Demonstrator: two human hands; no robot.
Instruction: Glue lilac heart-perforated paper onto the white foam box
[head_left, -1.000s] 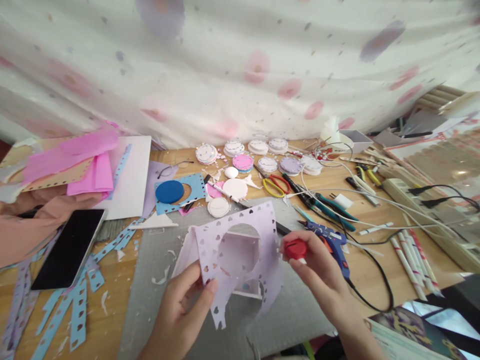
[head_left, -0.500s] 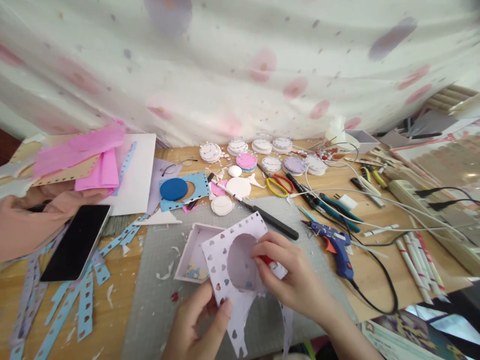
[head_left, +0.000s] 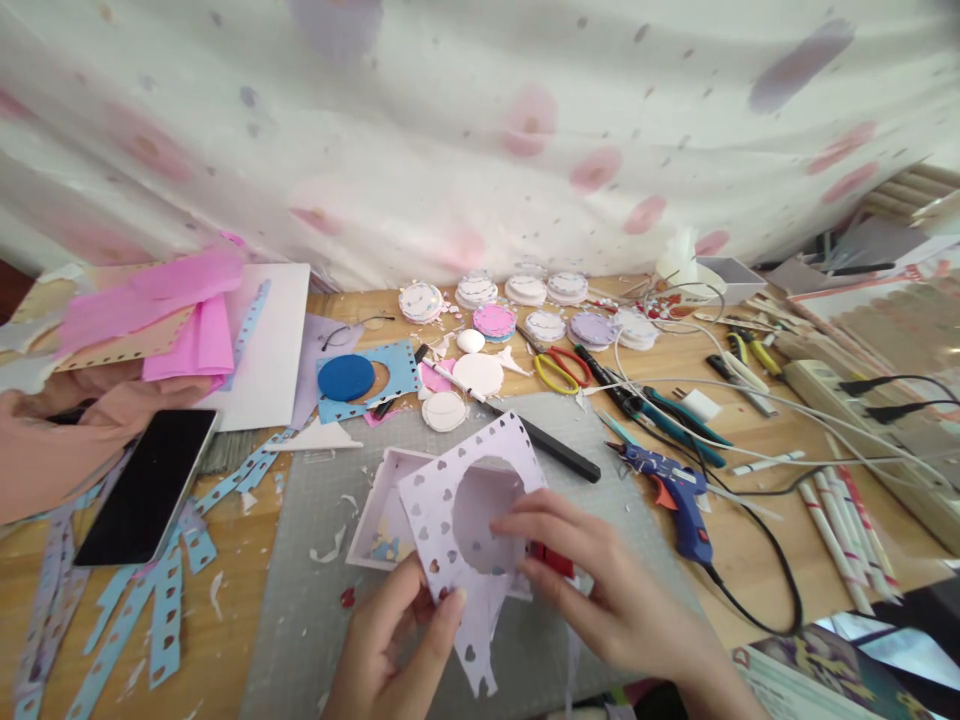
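My left hand [head_left: 394, 640] pinches the lower left edge of a lilac sheet [head_left: 429, 505], thumb in front. Heart-shaped holes line its border, and a large round opening is cut in its middle. My right hand [head_left: 592, 580] is at the sheet's right side, its index finger reaching over the round opening. Its fingers curve around a small red object [head_left: 553, 560], mostly hidden by the hand, so its kind cannot be made out. Behind the sheet, a shallow pale lilac box [head_left: 369, 530] holds small blue and cream bits. A narrow lilac strip [head_left: 573, 665] hangs below my right hand.
A grey cutting mat [head_left: 300, 610] lies underneath. To the right are a blue glue gun [head_left: 679, 500], cables and markers [head_left: 836, 540]. Decorated discs [head_left: 525, 290], scissors [head_left: 559, 372] and a black-handled tool [head_left: 562, 450] lie behind. A phone [head_left: 146, 490] and cut strips are left.
My right hand has shifted slightly right and down, its fingers more extended over the opening. The red object has moved lower right with it. The sheet has shifted slightly up and left.
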